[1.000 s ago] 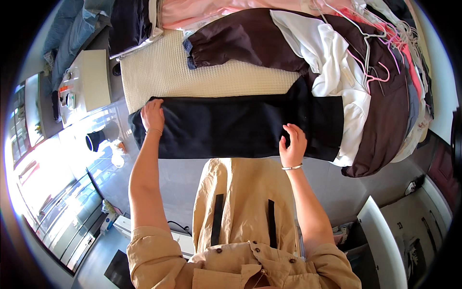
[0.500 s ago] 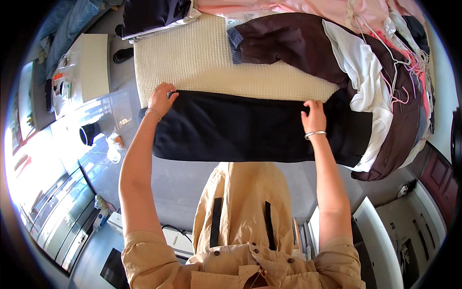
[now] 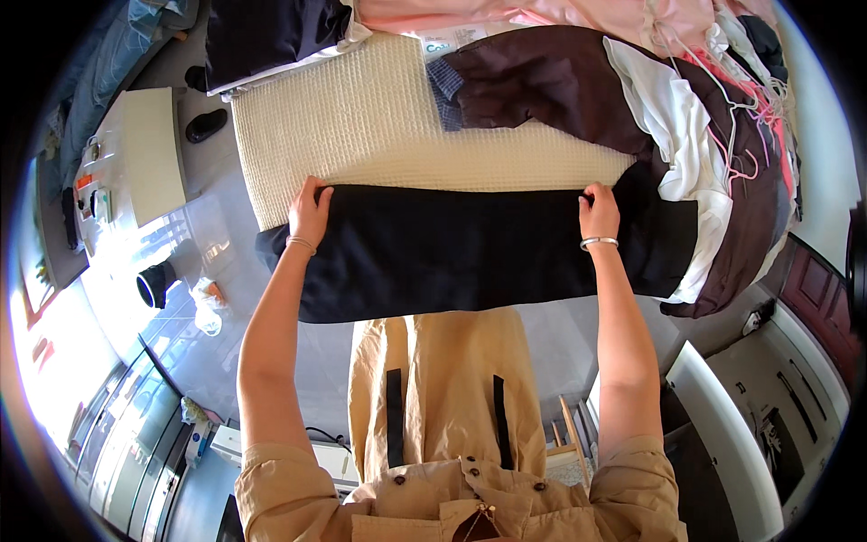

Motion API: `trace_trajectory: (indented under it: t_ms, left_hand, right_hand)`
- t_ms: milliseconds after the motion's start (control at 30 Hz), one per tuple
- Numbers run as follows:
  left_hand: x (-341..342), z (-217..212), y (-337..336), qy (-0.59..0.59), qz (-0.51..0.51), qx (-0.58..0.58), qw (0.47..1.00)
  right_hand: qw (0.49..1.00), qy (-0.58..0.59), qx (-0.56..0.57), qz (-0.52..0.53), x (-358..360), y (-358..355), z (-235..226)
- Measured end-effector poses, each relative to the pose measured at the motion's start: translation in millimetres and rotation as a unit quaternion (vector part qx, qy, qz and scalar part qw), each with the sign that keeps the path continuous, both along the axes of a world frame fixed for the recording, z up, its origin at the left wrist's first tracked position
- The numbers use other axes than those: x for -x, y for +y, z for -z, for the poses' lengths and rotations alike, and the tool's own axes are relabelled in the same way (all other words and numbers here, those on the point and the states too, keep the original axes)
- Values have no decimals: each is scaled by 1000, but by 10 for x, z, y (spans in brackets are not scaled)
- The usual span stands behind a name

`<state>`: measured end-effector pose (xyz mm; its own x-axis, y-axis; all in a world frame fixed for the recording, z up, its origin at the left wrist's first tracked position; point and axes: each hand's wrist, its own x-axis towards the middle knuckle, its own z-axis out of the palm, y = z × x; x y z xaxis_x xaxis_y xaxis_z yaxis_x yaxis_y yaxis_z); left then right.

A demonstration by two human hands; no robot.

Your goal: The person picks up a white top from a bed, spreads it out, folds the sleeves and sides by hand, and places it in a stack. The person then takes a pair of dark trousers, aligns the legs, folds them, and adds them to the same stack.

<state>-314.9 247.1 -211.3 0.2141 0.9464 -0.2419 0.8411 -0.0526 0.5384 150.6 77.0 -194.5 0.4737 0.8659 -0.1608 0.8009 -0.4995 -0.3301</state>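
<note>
A long black folded garment (image 3: 452, 253) lies along the near edge of a cream waffle-textured cover (image 3: 325, 117), its near side hanging over toward me. Its exact kind is hard to make out. My left hand (image 3: 309, 219) pinches the far folded edge near the left end, fingers curled over it. Farther along the same edge, my right hand (image 3: 599, 217) is closed on the cloth, a bracelet on its wrist. The edge between the two hands runs nearly straight. Beyond my right hand, the garment's right end rests against a white garment (image 3: 673, 126).
A dark brown garment (image 3: 551, 81) with a checked blue cuff lies behind. White and pink hangers (image 3: 741, 108) are heaped at the far right. At the far left are a folded black satin item (image 3: 271, 41) and a low white table (image 3: 149, 154). A shoe (image 3: 206, 126) lies on the floor.
My left hand has shifted right along the cover, its fingers now closer together on the garment's edge. My right hand stays at nearly the same spot. The view has turned slightly.
</note>
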Motion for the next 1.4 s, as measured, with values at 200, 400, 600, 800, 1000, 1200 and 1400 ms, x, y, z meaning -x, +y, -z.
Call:
trace_trajectory:
  t_ms: [200, 400, 600, 800, 1000, 1200, 1400]
  left_hand:
    - [-202, -63, -124, 61, 45, -101, 992]
    - [-890, -448, -331, 112, 202, -159, 960]
    - [-2462, -647, -886, -181, 328, -64, 925]
    - [-3862, -572, -1222, -253, 258, 73, 930]
    - [-4501, -1, -1062, -173, 90, 209, 958]
    - [-4741, 0, -1057, -109, 182, 181, 960]
    - [-4906, -409, -1090, -198, 161, 254, 933]
  right_hand:
    - [978, 58, -178, 96, 300, -267, -270]
    - [974, -42, -177, 134, 499, -1221, -522]
    - [974, -84, -171, 125, 173, -1489, -254]
    - [985, -50, -106, 128, -132, -1418, -119]
    - [989, -2, -104, 107, -293, -1510, -57]
    - [967, 122, -165, 150, -530, -1577, -75]
    - [777, 426, -312, 343, -647, -1922, -370]
